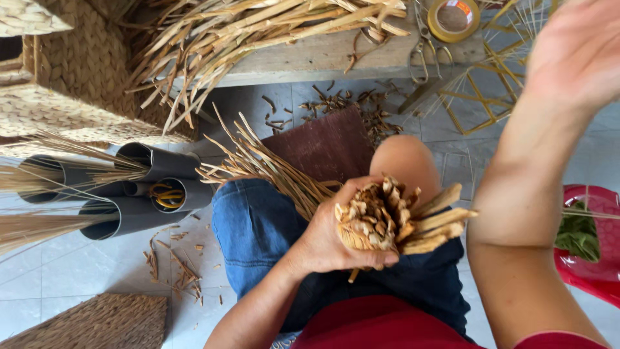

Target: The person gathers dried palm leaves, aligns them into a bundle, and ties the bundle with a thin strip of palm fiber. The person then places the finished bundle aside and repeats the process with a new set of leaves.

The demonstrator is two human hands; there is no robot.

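Left hand [336, 239]: closed round a bundle [381, 220] of dried stalks, cut ends up toward the camera, long ends trailing down and away over the thigh. Held above the lap, just beside the bare knee.

Right hand [575, 52]: raised high at the right edge, blurred, fingers spread, holding nothing; well apart from the bundle.

Progress, by judgement: stalks gathered and gripped in one fist, ends roughly level but a few flat strips jutting out to the right. No tie, tape or binding shows on the bundle; no weaving begun on it. Gathering looks done; evening and binding look left.

Supply: loose stalks [271, 32] heaped on a wooden bench [336, 58]; more standing in grey tubes [129, 207] at left.

Tools: tape roll [454, 18] and scissors [423, 48] on the bench, untouched.

Finished goods: woven baskets [71, 77] at upper left, woven mat [97, 323] at lower left.

Waste: offcuts [174, 268] scattered on the tiled floor [51, 271].

Other: red stool [597, 271] at right.
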